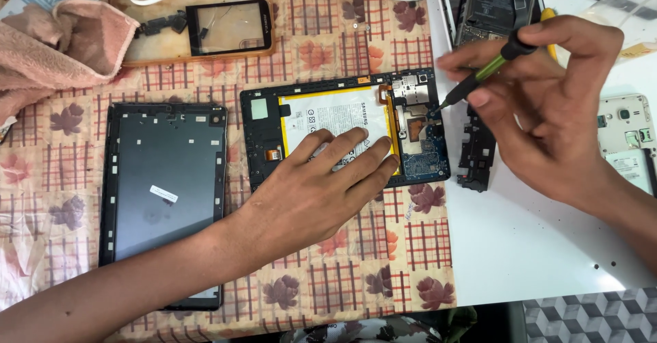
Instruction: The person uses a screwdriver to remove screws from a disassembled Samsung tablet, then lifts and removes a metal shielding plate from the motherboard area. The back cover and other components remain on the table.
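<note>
The opened tablet point(345, 131) lies back-up on the checked leaf-print cloth point(356, 247), and I place everything else by it. Left of it lies its black back cover point(164, 192), inner face up; beyond its far edge sits a clear tray holding a small phone frame point(229, 28); just off its right edge lies a black plastic bracket point(477, 153) on the white tabletop. My left hand point(321, 186) lies flat on the tablet's white battery point(328, 121), fingers spread wide and gripping nothing, only pressing down, so I judge the body will not slide as I turn. My right hand point(547, 103) is closed narrowly around the green-and-black screwdriver point(489, 73), thumb and fingertips pinching the shaft, with its tip down on the circuit board point(417, 127) at the tablet's right end, near the upper corner. To do this well, I think the driver should stand nearly square to the board, seated fully in the screw head before I twist, with light downward pressure and slow rolling turns from the fingertips, so it does not slip onto the ribbon cables close by. The screw itself is too small to see.
</note>
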The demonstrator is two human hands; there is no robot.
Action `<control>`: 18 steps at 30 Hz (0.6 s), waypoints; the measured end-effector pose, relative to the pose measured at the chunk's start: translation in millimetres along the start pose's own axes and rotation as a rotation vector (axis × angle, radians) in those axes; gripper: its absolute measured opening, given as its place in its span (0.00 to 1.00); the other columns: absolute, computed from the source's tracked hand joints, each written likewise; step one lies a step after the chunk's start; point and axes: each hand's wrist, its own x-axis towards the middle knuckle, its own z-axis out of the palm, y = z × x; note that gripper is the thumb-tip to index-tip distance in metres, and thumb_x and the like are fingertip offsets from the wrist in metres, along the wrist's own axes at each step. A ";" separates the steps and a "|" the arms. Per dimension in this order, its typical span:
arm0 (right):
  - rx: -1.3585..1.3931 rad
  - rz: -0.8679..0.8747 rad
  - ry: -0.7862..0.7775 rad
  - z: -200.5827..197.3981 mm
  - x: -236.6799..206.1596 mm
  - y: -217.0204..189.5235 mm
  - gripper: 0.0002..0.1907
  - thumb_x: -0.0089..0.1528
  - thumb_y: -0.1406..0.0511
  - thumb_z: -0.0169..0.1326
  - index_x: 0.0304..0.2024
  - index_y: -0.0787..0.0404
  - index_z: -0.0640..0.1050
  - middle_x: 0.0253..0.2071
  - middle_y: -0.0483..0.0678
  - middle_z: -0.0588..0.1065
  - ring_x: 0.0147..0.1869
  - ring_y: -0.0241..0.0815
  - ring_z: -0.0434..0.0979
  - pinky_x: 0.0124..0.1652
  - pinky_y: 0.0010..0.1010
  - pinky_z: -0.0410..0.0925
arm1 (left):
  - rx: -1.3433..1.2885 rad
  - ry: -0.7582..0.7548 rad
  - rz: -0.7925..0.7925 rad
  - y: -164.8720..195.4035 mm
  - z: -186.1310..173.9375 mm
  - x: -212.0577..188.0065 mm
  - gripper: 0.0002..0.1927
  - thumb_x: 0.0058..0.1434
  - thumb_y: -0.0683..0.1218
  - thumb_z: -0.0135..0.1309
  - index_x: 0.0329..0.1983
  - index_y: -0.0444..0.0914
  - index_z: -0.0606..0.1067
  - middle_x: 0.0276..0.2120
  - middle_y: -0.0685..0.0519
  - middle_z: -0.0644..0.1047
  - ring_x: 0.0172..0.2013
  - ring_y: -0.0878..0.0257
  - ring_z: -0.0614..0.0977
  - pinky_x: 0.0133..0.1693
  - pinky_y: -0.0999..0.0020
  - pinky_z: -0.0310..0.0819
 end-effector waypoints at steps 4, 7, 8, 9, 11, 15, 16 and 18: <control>-0.083 -0.025 0.107 0.9 3.9 0.8 0.31 0.66 0.82 0.53 0.58 0.61 0.49 0.52 0.70 0.66 0.55 0.54 0.76 0.52 0.34 0.79 | -0.009 -0.028 -0.001 0.9 -1.9 -0.9 0.32 0.59 0.46 0.59 0.69 0.41 0.70 0.61 0.48 0.72 0.61 0.51 0.71 0.57 0.50 0.69; -0.013 0.012 0.063 -4.2 2.5 -0.1 0.28 0.67 0.84 0.47 0.59 0.62 0.49 0.53 0.65 0.70 0.59 0.54 0.79 0.51 0.33 0.79 | -0.009 -0.041 0.000 0.4 -1.2 -0.6 0.31 0.59 0.47 0.58 0.68 0.41 0.69 0.62 0.48 0.72 0.62 0.51 0.70 0.58 0.49 0.68; -0.018 -0.002 0.044 -6.3 1.6 0.6 0.28 0.67 0.85 0.46 0.59 0.62 0.49 0.52 0.64 0.71 0.60 0.54 0.79 0.53 0.35 0.79 | -0.005 -0.042 0.002 0.4 -0.5 -0.1 0.31 0.59 0.47 0.58 0.67 0.40 0.70 0.62 0.48 0.71 0.63 0.51 0.70 0.58 0.49 0.68; -0.022 -0.016 0.024 -8.5 1.6 1.7 0.27 0.67 0.85 0.44 0.59 0.62 0.49 0.52 0.63 0.71 0.60 0.54 0.79 0.55 0.37 0.79 | -0.001 -0.043 0.003 0.2 0.0 -0.2 0.30 0.60 0.48 0.58 0.67 0.40 0.70 0.62 0.48 0.71 0.63 0.51 0.70 0.58 0.49 0.67; -0.033 -0.034 0.022 -8.2 0.3 3.6 0.27 0.66 0.85 0.44 0.58 0.63 0.49 0.52 0.64 0.71 0.61 0.56 0.79 0.55 0.39 0.78 | 0.004 -0.040 0.007 -0.6 0.8 -1.0 0.30 0.60 0.47 0.58 0.67 0.40 0.70 0.63 0.48 0.71 0.63 0.51 0.69 0.59 0.50 0.67; -0.052 -0.081 0.091 -2.1 0.2 5.2 0.29 0.65 0.84 0.50 0.58 0.64 0.51 0.52 0.67 0.67 0.57 0.55 0.78 0.51 0.36 0.81 | 0.011 -0.045 0.012 -1.0 1.8 -1.8 0.29 0.60 0.46 0.57 0.67 0.40 0.70 0.63 0.48 0.71 0.64 0.51 0.69 0.59 0.51 0.66; -0.054 -0.101 0.107 -1.7 0.6 4.5 0.30 0.65 0.84 0.53 0.58 0.64 0.51 0.51 0.66 0.65 0.55 0.53 0.78 0.52 0.35 0.83 | 0.009 -0.044 0.012 -0.6 2.0 -1.6 0.29 0.61 0.46 0.57 0.67 0.40 0.70 0.63 0.48 0.71 0.64 0.51 0.69 0.59 0.51 0.66; -0.067 -0.116 0.092 -2.2 1.2 0.8 0.29 0.64 0.84 0.51 0.57 0.64 0.51 0.51 0.66 0.66 0.56 0.54 0.78 0.52 0.36 0.81 | 0.005 -0.042 0.009 -0.4 1.8 -1.8 0.28 0.62 0.46 0.56 0.66 0.40 0.70 0.63 0.48 0.71 0.64 0.51 0.69 0.59 0.51 0.66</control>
